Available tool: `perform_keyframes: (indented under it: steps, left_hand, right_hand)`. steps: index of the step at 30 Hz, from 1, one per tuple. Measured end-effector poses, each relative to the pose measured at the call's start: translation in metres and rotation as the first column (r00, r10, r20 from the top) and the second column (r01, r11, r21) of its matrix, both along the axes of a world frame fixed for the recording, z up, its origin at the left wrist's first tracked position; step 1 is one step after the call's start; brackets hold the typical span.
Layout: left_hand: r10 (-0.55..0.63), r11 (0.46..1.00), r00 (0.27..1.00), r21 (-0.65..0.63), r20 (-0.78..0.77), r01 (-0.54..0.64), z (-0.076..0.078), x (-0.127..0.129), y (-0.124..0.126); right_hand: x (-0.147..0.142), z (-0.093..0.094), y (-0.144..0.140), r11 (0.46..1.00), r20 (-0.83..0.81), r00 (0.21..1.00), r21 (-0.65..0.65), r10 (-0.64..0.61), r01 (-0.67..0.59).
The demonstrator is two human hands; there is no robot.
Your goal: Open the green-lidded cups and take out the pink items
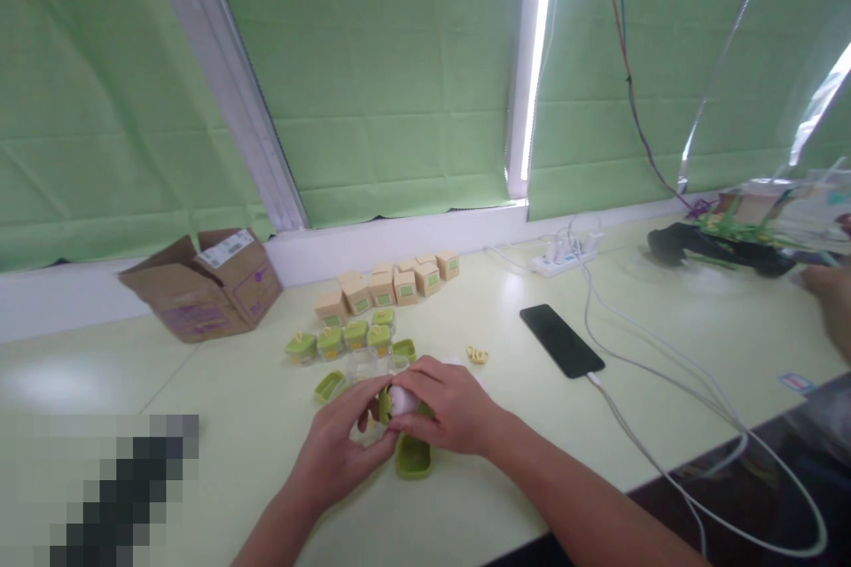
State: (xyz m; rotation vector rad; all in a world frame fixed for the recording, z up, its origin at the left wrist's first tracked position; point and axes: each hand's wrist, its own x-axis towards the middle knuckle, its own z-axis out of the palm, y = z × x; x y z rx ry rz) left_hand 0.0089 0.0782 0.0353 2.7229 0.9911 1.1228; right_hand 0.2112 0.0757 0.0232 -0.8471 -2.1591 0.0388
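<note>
My left hand [342, 438] and my right hand [448, 407] meet over the table. Between their fingertips is a small white rounded piece [402, 401] with a green part [384, 406] at its left side. My left fingers close on the green part, while my right fingers wrap the white piece. Just below my hands lies an open green tray-like lid [414, 458]. Another green lid [330, 386] rests left of them, and one more green lid [403, 349] is behind. Clear small cups [363, 362] stand beyond my fingers, partly hidden.
Several green-lidded tubs [331, 342] and small cardboard boxes [382, 287] stand behind. An open carton [206, 288] is at left. To the right are yellow bits [477, 355], a phone [562, 340] on a cable, a power strip [564, 260], and another person's hand [831, 297].
</note>
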Motion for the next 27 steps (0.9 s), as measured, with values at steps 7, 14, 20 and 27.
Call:
perform_keyframes:
  steps: [7,14,20,27]
  left_hand:
    - [0.056,0.998,0.998,-0.003,-0.007,-0.056,-0.001,-0.001,0.001]
    - [0.143,0.989,0.990,-0.028,0.014,-0.142,-0.004,-0.006,0.006]
    - [0.152,0.988,0.988,-0.044,0.015,-0.151,-0.005,-0.008,0.007]
    - [0.160,0.987,0.987,-0.037,0.018,-0.159,-0.007,-0.009,0.008]
  right_hand:
    - [0.001,0.003,0.000,0.999,-0.146,0.989,-0.031,0.023,-0.028]
    - [0.015,0.020,-0.001,0.953,-0.352,0.930,-0.304,-0.100,-0.012]
    - [0.036,0.024,0.002,0.807,-0.132,0.991,-0.586,-0.009,-0.071]
    - [0.049,0.023,0.001,0.887,0.206,0.971,-0.462,0.118,-0.010]
